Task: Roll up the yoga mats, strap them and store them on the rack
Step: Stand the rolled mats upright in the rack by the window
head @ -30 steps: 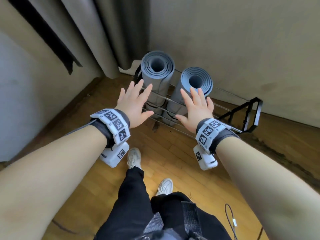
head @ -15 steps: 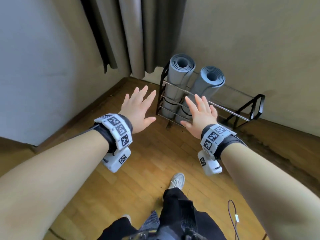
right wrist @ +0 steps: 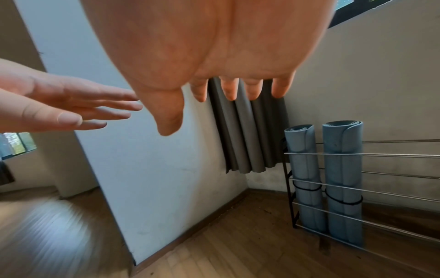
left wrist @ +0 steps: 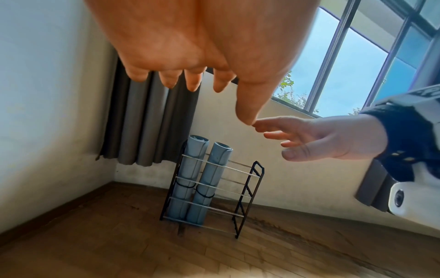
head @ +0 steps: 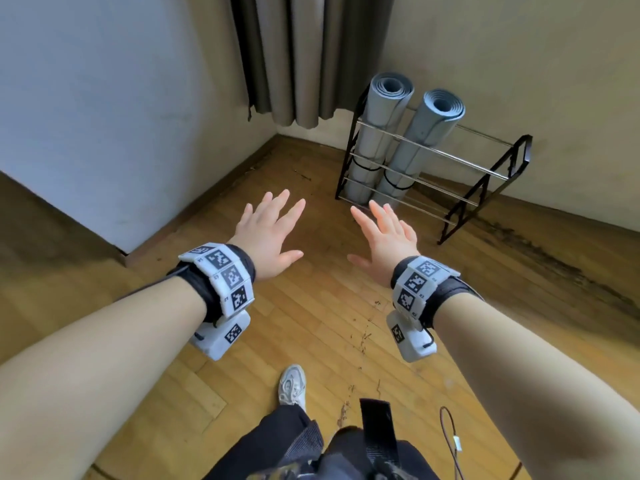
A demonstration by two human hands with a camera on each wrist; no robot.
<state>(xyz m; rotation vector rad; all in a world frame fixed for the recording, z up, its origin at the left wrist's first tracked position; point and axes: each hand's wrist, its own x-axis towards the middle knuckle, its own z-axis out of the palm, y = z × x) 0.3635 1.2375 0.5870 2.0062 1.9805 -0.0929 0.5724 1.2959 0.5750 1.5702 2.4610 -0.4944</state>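
Two rolled grey-blue yoga mats stand upright side by side in the left end of a black wire rack [head: 485, 174] against the wall. The left mat [head: 379, 126] and the right mat [head: 420, 140] each carry a black strap low down. Both also show in the wrist views: left mat [left wrist: 190, 176], right mat [left wrist: 209, 180], left mat [right wrist: 303, 169], right mat [right wrist: 342, 169]. My left hand [head: 270, 230] and right hand [head: 384, 237] hover over the floor, well short of the rack, palms down, fingers straight and spread, holding nothing.
Wooden floor [head: 311, 323] stretches between me and the rack. A grey curtain [head: 304, 57] hangs in the corner left of the rack. A pale wall panel [head: 104, 116] juts out on the left. My shoe [head: 292, 386] and a loose cable [head: 450, 434] are near my feet.
I have backed away from the rack: the mats and rack look smaller and farther off. Both hands, which were close to the mats, have drawn back with me and stay spread.
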